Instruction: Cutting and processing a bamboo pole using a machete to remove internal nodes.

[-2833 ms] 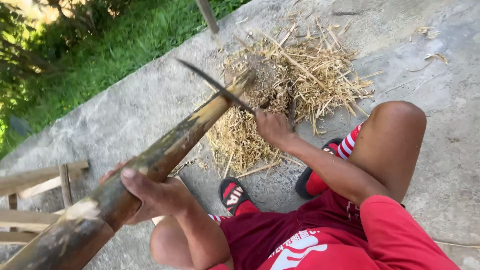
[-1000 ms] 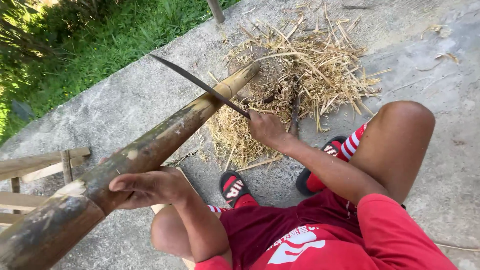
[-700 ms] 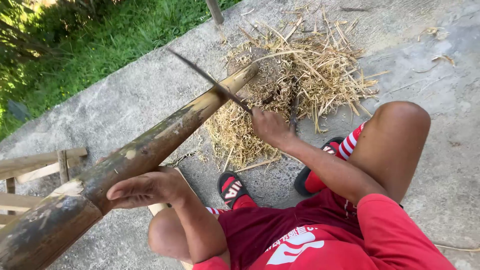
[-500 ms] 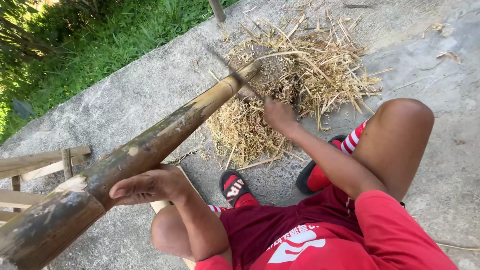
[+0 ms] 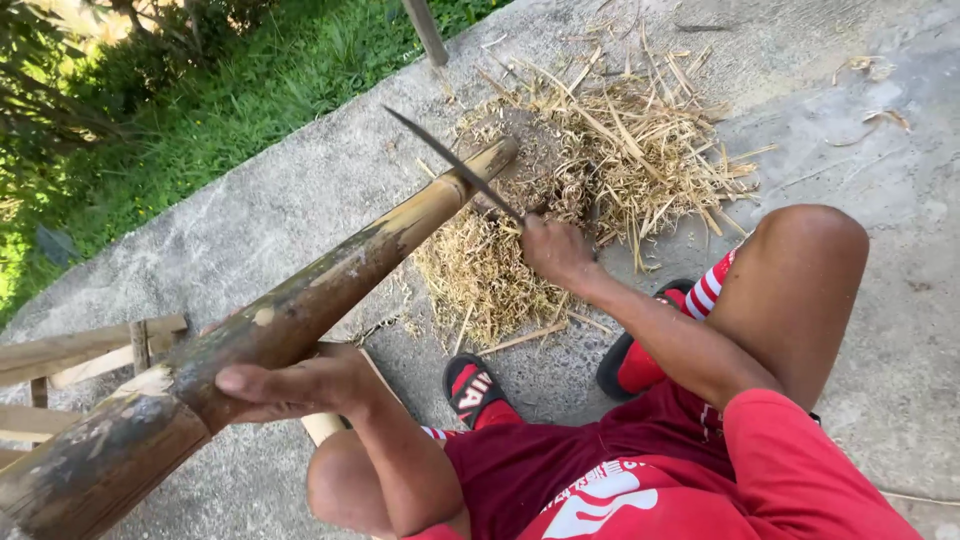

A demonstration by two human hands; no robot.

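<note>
Now right fingers grip the knife; left fingers clasp the bamboo pole.

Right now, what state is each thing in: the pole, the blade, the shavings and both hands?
bamboo pole: tilted, far end down by the shavings.
blade: crossing the pole near its far end.
shavings: heaped loose on the concrete ground.
left hand: wrapped around the pole.
right hand: closed on the blade's handle.
</note>
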